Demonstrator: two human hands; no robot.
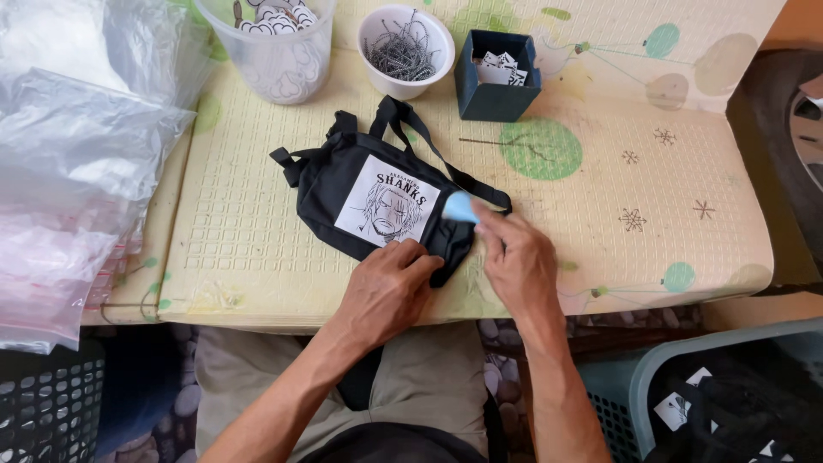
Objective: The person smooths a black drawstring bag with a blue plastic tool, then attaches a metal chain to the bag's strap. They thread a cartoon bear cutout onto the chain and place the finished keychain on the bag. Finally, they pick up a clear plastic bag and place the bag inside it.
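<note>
A small black bag [330, 184] with straps lies on a pale yellow padded mat [600, 197]. A white square print of a drawn face covers its front. My left hand [387, 287] presses flat on the bag's near edge, fingers touching the print's lower corner. My right hand [514, 257] holds a small light-blue tool [460, 207] against the print's right edge.
At the back stand a clear plastic tub [274, 47] of white pieces, a white bowl [405, 47] of metal chains and a dark blue box [497, 77] of tags. Clear plastic bags [77, 163] pile at the left. A teal basket [729, 394] with black bags sits lower right.
</note>
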